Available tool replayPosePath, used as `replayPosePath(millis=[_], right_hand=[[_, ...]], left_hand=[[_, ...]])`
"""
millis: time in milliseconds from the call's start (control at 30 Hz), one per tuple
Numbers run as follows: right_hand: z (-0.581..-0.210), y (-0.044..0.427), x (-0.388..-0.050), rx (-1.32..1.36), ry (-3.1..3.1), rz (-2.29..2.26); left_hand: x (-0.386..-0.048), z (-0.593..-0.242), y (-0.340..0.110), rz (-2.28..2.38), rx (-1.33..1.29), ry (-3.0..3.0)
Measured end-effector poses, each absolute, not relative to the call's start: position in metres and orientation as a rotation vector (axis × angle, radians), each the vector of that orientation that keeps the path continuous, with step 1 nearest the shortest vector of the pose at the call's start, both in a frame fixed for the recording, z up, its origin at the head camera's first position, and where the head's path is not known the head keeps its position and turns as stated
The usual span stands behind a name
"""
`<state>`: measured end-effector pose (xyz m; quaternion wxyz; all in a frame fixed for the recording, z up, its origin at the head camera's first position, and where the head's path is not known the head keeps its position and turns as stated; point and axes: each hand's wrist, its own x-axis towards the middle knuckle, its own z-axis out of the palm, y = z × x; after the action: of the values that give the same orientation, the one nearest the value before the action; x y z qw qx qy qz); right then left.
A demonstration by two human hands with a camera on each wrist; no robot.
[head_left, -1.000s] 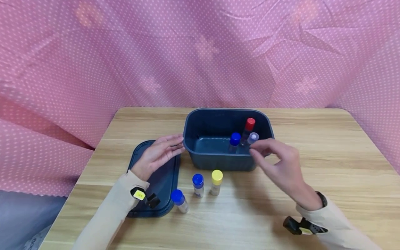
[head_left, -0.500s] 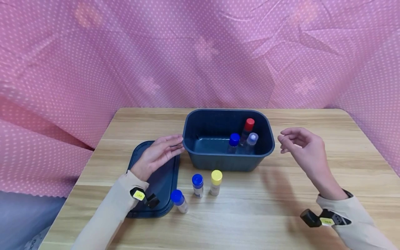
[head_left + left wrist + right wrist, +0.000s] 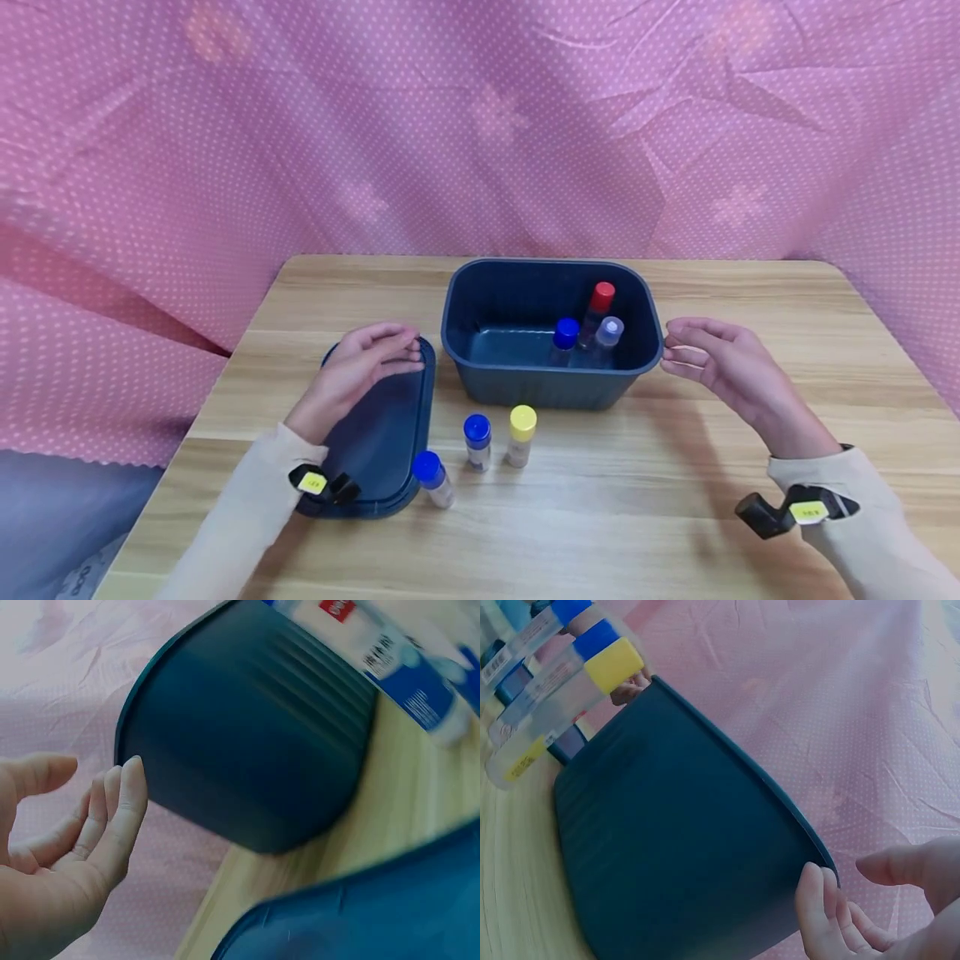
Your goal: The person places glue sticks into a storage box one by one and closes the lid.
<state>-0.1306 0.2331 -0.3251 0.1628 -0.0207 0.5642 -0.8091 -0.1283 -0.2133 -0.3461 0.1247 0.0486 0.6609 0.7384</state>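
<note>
My left hand [image 3: 356, 375] hovers over the dark blue lid [image 3: 378, 442], fingers loosely extended and holding nothing. A small gap separates its fingertips from the left end of the dark blue bin [image 3: 536, 387]. At the bin's other end, my right hand [image 3: 723, 367] has its fingertips at the right rim; the thumb [image 3: 892, 864] stands apart from them. Whether they touch is unclear. Inside the bin stand a red-capped bottle [image 3: 602, 297], a blue-capped bottle [image 3: 566, 333] and a clear-capped bottle [image 3: 609, 332], all toward the right.
In front of the bin stand two blue-capped glue bottles, one nearer the bin [image 3: 477, 433] and one beside the lid [image 3: 431, 473], plus a yellow-capped bottle [image 3: 522, 425]. A pink dotted curtain [image 3: 480, 125] hangs behind the wooden table [image 3: 600, 517].
My right hand has left the area above the clear-capped bottle, gone out to the right, and come back to the bin's right rim. The left hand has drawn leftward from the bin.
</note>
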Motion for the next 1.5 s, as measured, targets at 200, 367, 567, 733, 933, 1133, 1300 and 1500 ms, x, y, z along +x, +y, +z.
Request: replayPosePath(millis=[200, 367, 567, 733, 933, 1133, 1300, 1500], right_hand=[[-0.326, 0.233, -0.132, -0.084, 1.543, -2.288], [-0.327, 0.232, -0.133, -0.12, 1.512, -2.276], [-0.33, 0.231, -0.137, -0.137, 1.432, -2.315], [-0.332, 0.23, -0.137, -0.113, 1.401, -2.338], [-0.334, 0.229, -0.136, -0.115, 1.358, -2.347], [-0.337, 0.228, -0.136, -0.15, 1.332, -2.348], [-0.338, 0.228, -0.137, -0.147, 1.283, -2.352], [-0.338, 0.229, -0.139, -0.103, 1.227, -2.351]], left_hand=[[-0.102, -0.341, -0.237, 1.944, 0.313, 2.247], [-0.077, -0.334, -0.243, 1.813, 0.519, 2.41], [-0.052, -0.342, -0.238, 1.82, 0.786, 2.331], [-0.038, -0.355, -0.229, 1.815, 0.931, 2.225], [-0.024, -0.368, -0.219, 1.764, 0.947, 2.271], [-0.014, -0.379, -0.208, 1.771, 0.919, 2.364], [-0.009, -0.382, -0.201, 1.755, 0.792, 2.453], [-0.008, -0.38, -0.195, 1.768, 0.712, 2.499]])
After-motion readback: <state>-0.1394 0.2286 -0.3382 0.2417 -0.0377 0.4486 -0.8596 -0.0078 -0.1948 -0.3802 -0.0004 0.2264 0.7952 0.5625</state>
